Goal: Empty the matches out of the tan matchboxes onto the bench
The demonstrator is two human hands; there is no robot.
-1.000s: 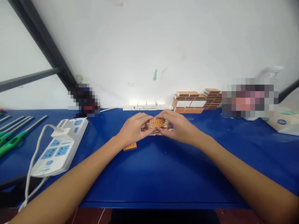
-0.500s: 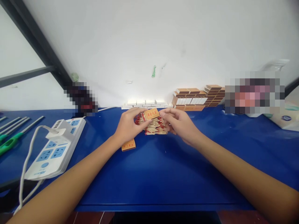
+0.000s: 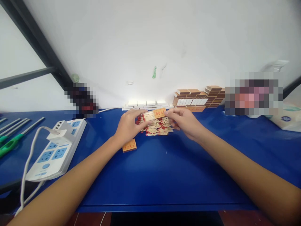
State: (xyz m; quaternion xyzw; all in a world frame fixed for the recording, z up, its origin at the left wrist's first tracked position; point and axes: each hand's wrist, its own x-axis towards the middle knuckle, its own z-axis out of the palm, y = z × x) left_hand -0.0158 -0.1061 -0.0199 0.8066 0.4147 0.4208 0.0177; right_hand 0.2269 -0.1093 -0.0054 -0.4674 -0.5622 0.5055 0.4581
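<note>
Held just above the heap of matches (image 3: 157, 127) on the blue desk (image 3: 150, 175), the matchbox (image 3: 154, 115) — light, thin card, likely easy to crush — is pinched at its ends, left hand (image 3: 128, 127) on the tray, right hand (image 3: 185, 124) on the sleeve.

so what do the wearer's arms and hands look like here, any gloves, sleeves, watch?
Both are bare. The left hand and right hand wear no gloves, and no rings show. The forearms are uncovered all the way to the bottom edge of the picture: no sleeve, cuff, watch or wristband in view. No markings, tape or cables on either arm.
</note>
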